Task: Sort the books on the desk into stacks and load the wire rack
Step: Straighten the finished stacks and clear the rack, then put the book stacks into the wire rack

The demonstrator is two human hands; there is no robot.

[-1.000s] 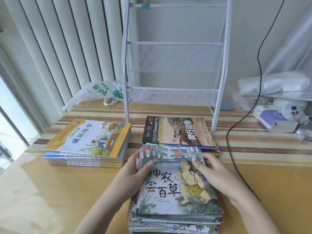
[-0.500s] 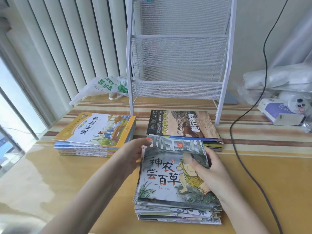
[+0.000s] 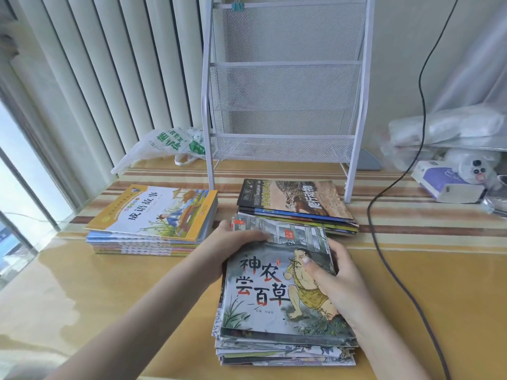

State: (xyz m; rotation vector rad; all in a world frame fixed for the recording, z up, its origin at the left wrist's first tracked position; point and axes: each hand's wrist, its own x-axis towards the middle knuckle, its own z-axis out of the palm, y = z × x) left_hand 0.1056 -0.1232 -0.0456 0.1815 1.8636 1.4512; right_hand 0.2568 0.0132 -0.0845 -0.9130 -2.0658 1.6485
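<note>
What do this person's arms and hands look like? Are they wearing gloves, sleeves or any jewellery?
Both arms are bare as far as the picture shows them: no sleeves or gloves in view. The left hand and right hand show no rings, and neither wrist carries a watch or bracelet. The right thumbnail looks pale and short; whether it is polished cannot be told.

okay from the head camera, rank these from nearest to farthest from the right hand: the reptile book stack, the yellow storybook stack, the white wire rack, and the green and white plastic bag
From the right hand:
1. Reptile book stack, just beyond the hand, centre of the desk.
2. Yellow storybook stack, to the left.
3. White wire rack, at the back against the wall.
4. Green and white plastic bag, back left by the blinds.
</note>
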